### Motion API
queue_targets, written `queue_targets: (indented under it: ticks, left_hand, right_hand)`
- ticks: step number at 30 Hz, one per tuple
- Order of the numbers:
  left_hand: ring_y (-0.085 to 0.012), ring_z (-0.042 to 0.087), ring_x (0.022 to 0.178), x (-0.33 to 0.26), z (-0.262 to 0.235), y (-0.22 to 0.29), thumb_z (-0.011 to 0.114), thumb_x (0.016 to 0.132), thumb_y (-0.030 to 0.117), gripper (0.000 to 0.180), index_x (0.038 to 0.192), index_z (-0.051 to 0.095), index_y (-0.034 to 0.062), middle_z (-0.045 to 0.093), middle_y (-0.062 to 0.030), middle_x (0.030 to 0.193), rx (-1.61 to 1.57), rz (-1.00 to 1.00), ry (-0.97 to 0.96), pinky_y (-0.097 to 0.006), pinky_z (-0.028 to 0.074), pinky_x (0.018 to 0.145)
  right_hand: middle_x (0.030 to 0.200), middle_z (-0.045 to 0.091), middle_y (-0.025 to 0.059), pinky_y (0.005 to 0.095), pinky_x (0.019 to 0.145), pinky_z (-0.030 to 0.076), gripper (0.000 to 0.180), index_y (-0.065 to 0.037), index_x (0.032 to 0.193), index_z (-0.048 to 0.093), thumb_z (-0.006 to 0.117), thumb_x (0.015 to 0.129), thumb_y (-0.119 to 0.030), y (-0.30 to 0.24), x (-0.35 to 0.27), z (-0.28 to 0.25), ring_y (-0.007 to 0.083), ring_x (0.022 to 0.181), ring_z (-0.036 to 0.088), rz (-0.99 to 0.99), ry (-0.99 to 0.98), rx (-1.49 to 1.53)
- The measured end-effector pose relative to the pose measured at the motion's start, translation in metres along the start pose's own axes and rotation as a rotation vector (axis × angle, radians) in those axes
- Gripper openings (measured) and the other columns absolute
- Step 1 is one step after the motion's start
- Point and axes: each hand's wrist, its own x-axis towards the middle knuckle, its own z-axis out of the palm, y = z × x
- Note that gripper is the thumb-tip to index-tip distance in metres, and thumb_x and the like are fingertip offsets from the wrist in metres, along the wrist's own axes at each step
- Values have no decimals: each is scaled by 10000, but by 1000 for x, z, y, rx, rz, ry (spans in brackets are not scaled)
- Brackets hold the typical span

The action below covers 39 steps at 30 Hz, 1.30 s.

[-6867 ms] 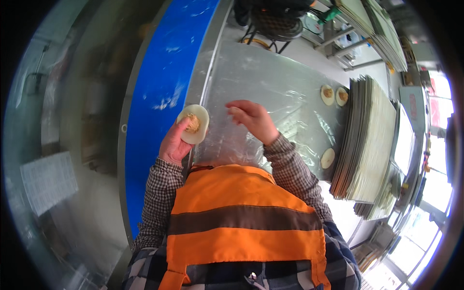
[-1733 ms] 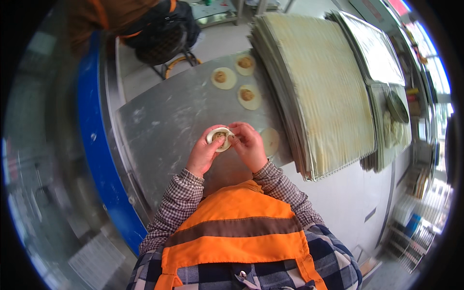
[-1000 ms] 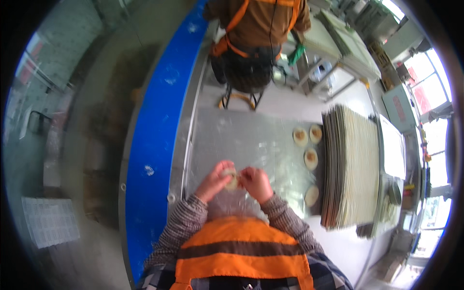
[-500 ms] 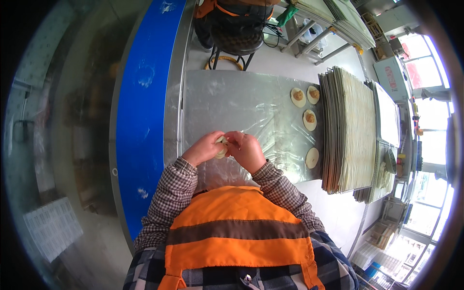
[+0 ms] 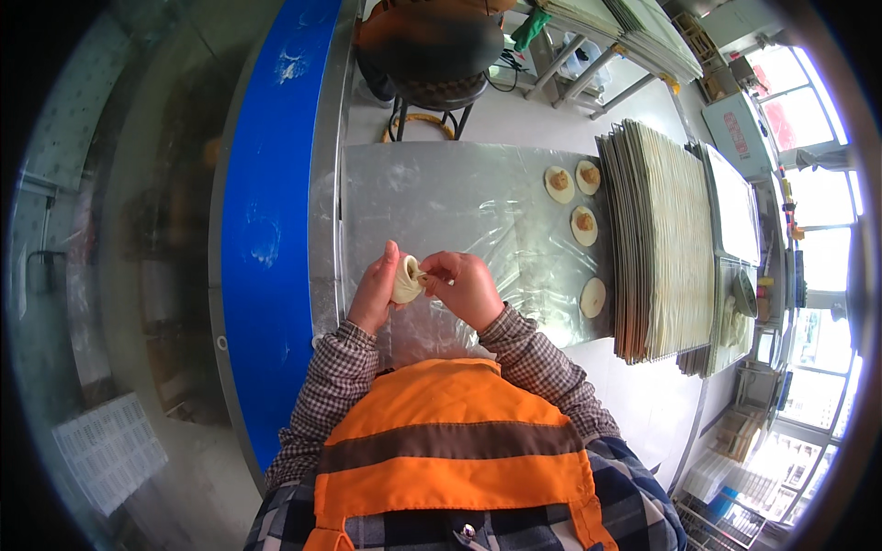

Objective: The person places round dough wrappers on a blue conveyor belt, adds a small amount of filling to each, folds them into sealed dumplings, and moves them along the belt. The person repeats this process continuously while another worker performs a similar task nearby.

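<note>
Two hands up at chest height over the bench [image 5: 459,211]. Left hand [image 5: 375,296] cupping a dumpling [image 5: 405,280], fingers curled round its back. Right hand [image 5: 467,286] pinching at the open rim, fingertips narrow, closed on the dough edge. Held clear of the bench, not resting on it. Compared with seven seconds back: then a flat round wrapper with filling lying open in the left palm, right hand away; now folded into a pouch, edges gathered, filling mostly hidden. Judged mid-pleat, seal not yet complete.

Further out on the plastic-covered steel surface: three filled wrappers [image 5: 583,225] and one plain wrapper [image 5: 593,297] in a loose column by the right edge, well apart from the hands. Beyond them, a stack of slatted trays [image 5: 661,239]. Blue strip [image 5: 271,211] along the left. Far end: a stool [image 5: 430,92] with another person seated.
</note>
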Motion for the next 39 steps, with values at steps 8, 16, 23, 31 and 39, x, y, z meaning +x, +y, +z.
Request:
queue_targets:
  ticks: [8, 16, 23, 31, 39]
  left_hand:
    - [-85, 557, 617, -3, 12, 6, 281, 932, 626, 638, 1011, 564, 59, 598, -34, 766, -132, -21, -125, -209, 405, 461]
    - [-83, 585, 705, -9, 14, 9, 331, 935, 591, 573, 1055, 549, 74, 596, -7, 859, 117, 52, -50, -198, 422, 471]
    - [-70, 573, 647, -18, 21, 14, 321, 927, 616, 596, 995, 560, 73, 592, -5, 826, 459, 410, -66, -204, 426, 484]
    - [-78, 574, 712, -17, 41, 12, 417, 942, 525, 479, 980, 569, 72, 594, 1, 847, -46, 219, -10, -226, 457, 570]
    - [-49, 504, 509, -12, 51, 12, 470, 940, 483, 431, 835, 574, 78, 537, 21, 618, 69, 230, 105, -187, 359, 404]
  right_hand:
    - [793, 658, 84, 263, 633, 510, 160, 25, 949, 597, 624, 791, 15, 4, -7, -5, 154, 723, 650, 236, -74, 264]
    - [765, 655, 117, 261, 607, 509, 150, 33, 935, 600, 626, 787, 25, -2, -12, -7, 166, 676, 654, 40, 41, 160]
    - [791, 659, 102, 277, 620, 511, 180, 24, 956, 601, 637, 780, 19, -2, -12, -17, 168, 695, 648, -96, 9, 4]
    - [808, 653, 113, 292, 624, 516, 162, 5, 928, 614, 646, 769, -2, -5, -15, -22, 199, 706, 650, 106, -28, 228]
    - [797, 635, 111, 288, 595, 523, 193, 2, 959, 595, 634, 774, 37, -10, -20, -25, 227, 660, 645, -296, 111, -165]
